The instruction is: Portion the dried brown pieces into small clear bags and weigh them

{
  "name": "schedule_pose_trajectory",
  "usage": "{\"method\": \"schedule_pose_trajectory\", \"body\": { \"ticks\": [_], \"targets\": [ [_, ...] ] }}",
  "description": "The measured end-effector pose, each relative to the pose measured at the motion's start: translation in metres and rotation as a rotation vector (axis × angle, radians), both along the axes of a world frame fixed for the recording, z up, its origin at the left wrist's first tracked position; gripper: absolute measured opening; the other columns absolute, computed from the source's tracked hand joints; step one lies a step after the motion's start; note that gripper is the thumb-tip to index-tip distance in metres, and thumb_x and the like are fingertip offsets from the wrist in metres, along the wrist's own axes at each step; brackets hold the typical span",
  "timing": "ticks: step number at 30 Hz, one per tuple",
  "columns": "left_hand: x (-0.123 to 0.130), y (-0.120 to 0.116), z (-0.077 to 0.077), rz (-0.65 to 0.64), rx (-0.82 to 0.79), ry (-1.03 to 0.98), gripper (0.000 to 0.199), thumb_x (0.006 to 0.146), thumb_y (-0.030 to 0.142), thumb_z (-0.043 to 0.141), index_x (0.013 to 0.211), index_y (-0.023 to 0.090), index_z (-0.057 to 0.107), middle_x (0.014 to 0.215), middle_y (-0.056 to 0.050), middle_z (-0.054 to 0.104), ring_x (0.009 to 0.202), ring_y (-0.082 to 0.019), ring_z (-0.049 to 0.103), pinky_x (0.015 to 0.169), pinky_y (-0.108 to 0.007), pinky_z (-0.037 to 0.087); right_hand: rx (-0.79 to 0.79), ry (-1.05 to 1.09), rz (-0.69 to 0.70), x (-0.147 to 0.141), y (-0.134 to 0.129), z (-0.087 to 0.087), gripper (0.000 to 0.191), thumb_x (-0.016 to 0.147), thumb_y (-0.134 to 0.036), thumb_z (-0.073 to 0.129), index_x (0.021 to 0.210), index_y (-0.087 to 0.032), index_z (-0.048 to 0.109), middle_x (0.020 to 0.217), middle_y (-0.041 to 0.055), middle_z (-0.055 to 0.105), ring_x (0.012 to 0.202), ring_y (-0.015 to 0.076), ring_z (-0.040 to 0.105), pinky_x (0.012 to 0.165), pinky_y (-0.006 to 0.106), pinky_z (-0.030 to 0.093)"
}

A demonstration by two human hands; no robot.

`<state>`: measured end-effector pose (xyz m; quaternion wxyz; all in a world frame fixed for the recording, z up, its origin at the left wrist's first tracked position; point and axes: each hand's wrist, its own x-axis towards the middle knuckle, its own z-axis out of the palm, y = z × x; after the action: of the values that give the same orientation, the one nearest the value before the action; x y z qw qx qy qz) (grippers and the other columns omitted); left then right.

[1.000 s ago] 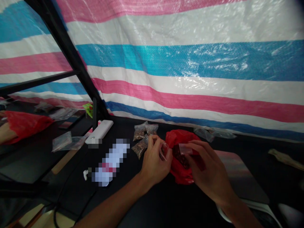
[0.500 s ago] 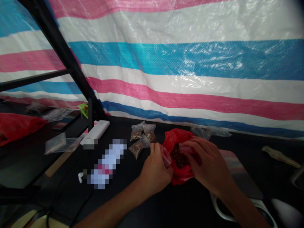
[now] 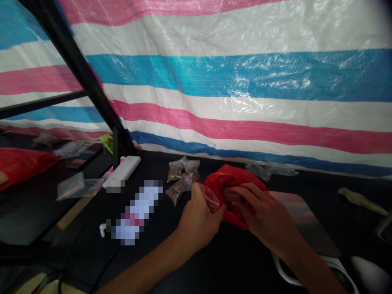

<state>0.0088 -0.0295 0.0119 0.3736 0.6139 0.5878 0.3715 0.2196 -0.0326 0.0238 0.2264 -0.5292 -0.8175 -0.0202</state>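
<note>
My left hand point(image 3: 199, 220) pinches a small clear zip bag point(image 3: 210, 198) by its edge, next to the red plastic bag point(image 3: 235, 173). My right hand point(image 3: 263, 210) has its fingers at the mouth of the red bag, shut on a small clear bag point(image 3: 231, 195). Dark brown loose material point(image 3: 234, 208) shows inside the red bag, partly hidden by my fingers. Several small zip bags filled with brown material point(image 3: 176, 192) lie on the black table point(image 3: 220, 261) to the left of my left hand.
A white rectangular case point(image 3: 122, 172) and a pixelated blurred object point(image 3: 137, 212) lie on the table at left. Flat clear bags point(image 3: 260, 170) rest against a striped tarpaulin point(image 3: 245, 81). A grey mat point(image 3: 306, 220) lies at right. A black frame bar point(image 3: 79, 69) crosses the upper left.
My right hand has moved down into the red bag, with the small bag going deeper. My left hand has shifted slightly right, and the clear bag now leans right.
</note>
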Motion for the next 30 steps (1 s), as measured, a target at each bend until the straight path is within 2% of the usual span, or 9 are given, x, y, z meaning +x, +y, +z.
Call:
{"method": "schedule_pose_trajectory", "body": {
  "ticks": [4,8,10,13,17,21,24,27,30],
  "targets": [
    [-0.001,0.006,-0.007,-0.097,-0.014,-0.116,0.038,0.079,0.006,0.066,0.1,0.025,0.041,0.082,0.004,0.057,0.067,-0.014,0.057,0.059,-0.025,0.036,0.001,-0.013,0.008,0.005,0.002,-0.003,0.032,0.1,-0.018,0.052,0.125,-0.029,0.068,0.126,0.0053,0.072,0.108,0.0246,0.071,0.09,0.04,0.056],
    [-0.002,0.016,0.0,-0.058,0.033,-0.253,0.041,0.07,-0.005,0.057,0.091,0.025,0.039,0.077,0.007,0.046,0.065,-0.01,0.046,0.059,-0.023,0.035,-0.033,-0.05,-0.017,0.01,0.004,-0.006,0.045,0.093,-0.006,0.047,0.125,-0.027,0.068,0.128,0.0056,0.072,0.107,0.0247,0.072,0.089,0.04,0.056],
    [-0.001,0.019,0.004,-0.011,0.043,-0.31,0.04,0.07,-0.005,0.056,0.09,0.024,0.039,0.078,0.007,0.045,0.065,-0.01,0.043,0.059,-0.022,0.034,-0.077,-0.073,-0.018,0.01,0.004,-0.006,0.045,0.092,-0.006,0.048,0.126,-0.028,0.068,0.127,0.0048,0.073,0.104,0.024,0.074,0.086,0.039,0.058],
    [0.0,0.021,0.004,0.058,-0.014,-0.358,0.039,0.071,-0.004,0.057,0.091,0.024,0.039,0.079,0.008,0.046,0.062,-0.009,0.042,0.058,-0.022,0.034,-0.121,-0.104,-0.035,0.005,0.001,-0.005,0.035,0.095,-0.015,0.056,0.125,-0.028,0.068,0.119,0.0037,0.076,0.094,0.0239,0.077,0.076,0.038,0.06],
    [0.001,0.023,-0.003,0.056,-0.128,-0.392,0.036,0.072,-0.002,0.058,0.089,0.024,0.04,0.077,0.009,0.044,0.058,-0.007,0.04,0.059,-0.021,0.035,-0.144,-0.145,-0.067,-0.003,-0.003,-0.004,0.028,0.094,-0.026,0.066,0.122,-0.028,0.068,0.117,0.002,0.079,0.079,0.0224,0.079,0.06,0.034,0.058],
    [0.001,0.022,-0.005,0.07,-0.102,-0.452,0.032,0.071,0.003,0.059,0.087,0.023,0.041,0.075,0.009,0.045,0.059,-0.007,0.042,0.058,-0.02,0.035,-0.155,-0.153,-0.084,-0.008,-0.004,-0.003,0.029,0.092,-0.027,0.07,0.12,-0.03,0.068,0.117,-0.0003,0.08,0.073,0.0207,0.079,0.051,0.03,0.054],
    [0.001,0.021,0.0,0.052,-0.141,-0.574,0.029,0.072,0.007,0.059,0.089,0.024,0.043,0.073,0.009,0.046,0.058,-0.008,0.042,0.054,-0.019,0.034,-0.16,-0.157,-0.1,-0.009,-0.005,-0.004,0.028,0.093,-0.029,0.069,0.121,-0.03,0.068,0.117,0.0001,0.08,0.073,0.0213,0.08,0.05,0.031,0.054],
    [0.001,0.021,0.005,0.047,-0.214,-0.723,0.027,0.072,0.01,0.061,0.087,0.024,0.042,0.071,0.009,0.047,0.058,-0.008,0.045,0.054,-0.018,0.035,-0.165,-0.158,-0.101,-0.01,-0.006,-0.005,0.033,0.097,-0.03,0.063,0.13,-0.029,0.065,0.125,0.0032,0.078,0.076,0.0228,0.08,0.054,0.033,0.056],
    [0.002,0.021,0.007,0.059,-0.238,-0.798,0.029,0.07,0.009,0.063,0.084,0.024,0.042,0.07,0.009,0.046,0.057,-0.007,0.044,0.052,-0.018,0.035,-0.219,-0.116,-0.085,-0.012,-0.008,-0.004,0.031,0.099,-0.024,0.056,0.129,-0.029,0.065,0.125,0.0028,0.078,0.083,0.023,0.08,0.06,0.034,0.057]
  ]
}}
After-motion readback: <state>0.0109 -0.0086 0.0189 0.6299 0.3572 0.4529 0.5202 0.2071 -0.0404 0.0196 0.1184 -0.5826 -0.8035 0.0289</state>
